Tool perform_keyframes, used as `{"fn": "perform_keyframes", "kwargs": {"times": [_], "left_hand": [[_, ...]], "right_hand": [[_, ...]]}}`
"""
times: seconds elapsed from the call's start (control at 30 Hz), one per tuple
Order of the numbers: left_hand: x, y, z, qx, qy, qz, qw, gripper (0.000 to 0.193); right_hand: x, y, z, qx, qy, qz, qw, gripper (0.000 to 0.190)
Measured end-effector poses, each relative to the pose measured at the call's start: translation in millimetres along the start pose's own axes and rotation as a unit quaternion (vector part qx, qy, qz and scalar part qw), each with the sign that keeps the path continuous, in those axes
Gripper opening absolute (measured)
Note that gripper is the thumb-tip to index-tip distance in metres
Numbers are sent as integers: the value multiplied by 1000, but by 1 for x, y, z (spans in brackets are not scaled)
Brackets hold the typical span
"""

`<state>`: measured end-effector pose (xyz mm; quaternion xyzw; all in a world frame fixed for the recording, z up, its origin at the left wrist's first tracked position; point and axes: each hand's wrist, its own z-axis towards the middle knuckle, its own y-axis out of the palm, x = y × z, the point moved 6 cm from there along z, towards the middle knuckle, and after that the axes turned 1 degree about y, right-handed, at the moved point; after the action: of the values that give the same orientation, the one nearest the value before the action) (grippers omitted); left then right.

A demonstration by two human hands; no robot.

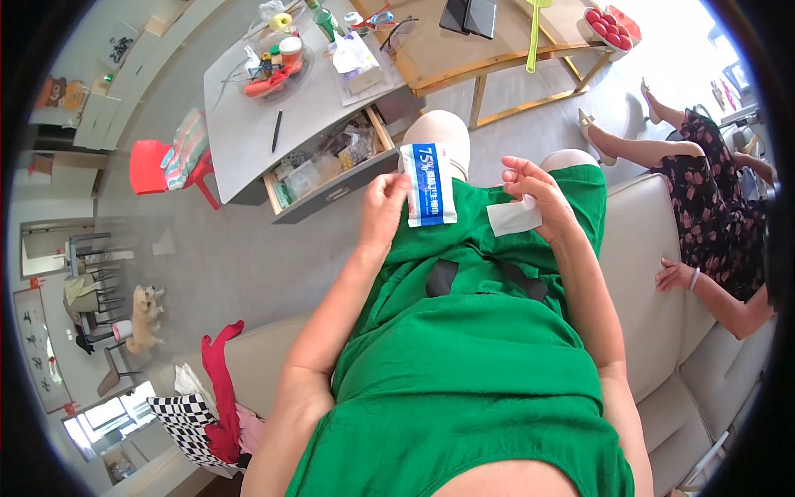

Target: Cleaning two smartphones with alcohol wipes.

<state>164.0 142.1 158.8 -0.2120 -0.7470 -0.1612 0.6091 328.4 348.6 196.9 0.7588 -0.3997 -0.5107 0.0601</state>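
Observation:
My left hand [382,208] pinches the left edge of a blue and white soft packet of wipes [430,185]. The packet bears writing and lies over my left thigh, near the knee. In my right hand [541,197] is a small white sheet [514,217], which looks like a wipe or tissue. The sheet hangs from the palm side, and the fingers are loosely curled above it. Both hands are over the lap of a green garment [472,348]. A gap separates the sheet from the packet.
Ahead is a grey table [239,112] with a pulled-out, filled drawer [329,163], a tissue box [360,65] and a pen [277,132]. A wood-framed table [428,56] adjoins it. To the right, a person [714,205] sits on the sofa [643,230]. A dog [146,317] stands left.

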Motion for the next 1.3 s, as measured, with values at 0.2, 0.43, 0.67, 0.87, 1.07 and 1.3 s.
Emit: {"fn": "perform_keyframes", "kwargs": {"times": [0.2, 0.43, 0.67, 0.87, 1.07, 1.3], "left_hand": [[-7, 10, 13, 17, 48, 174, 983, 35], [11, -47, 40, 70, 12, -87, 994, 21], [12, -150, 82, 257, 164, 448, 841, 19], [-22, -168, 128, 156, 170, 645, 728, 14], [-77, -212, 139, 138, 81, 725, 670, 38], [-102, -176, 72, 255, -8, 529, 809, 17]], "right_hand": [[9, -2, 9, 19, -16, 45, 999, 46], [1, -18, 6, 51, -28, 79, 995, 44], [4, -19, 17, 90, -16, 84, 992, 42], [5, -12, 24, 105, -2, 82, 991, 42], [0, 1, 36, 110, 0, 77, 991, 41], [5, -10, 49, 106, 5, 96, 990, 36]]}}
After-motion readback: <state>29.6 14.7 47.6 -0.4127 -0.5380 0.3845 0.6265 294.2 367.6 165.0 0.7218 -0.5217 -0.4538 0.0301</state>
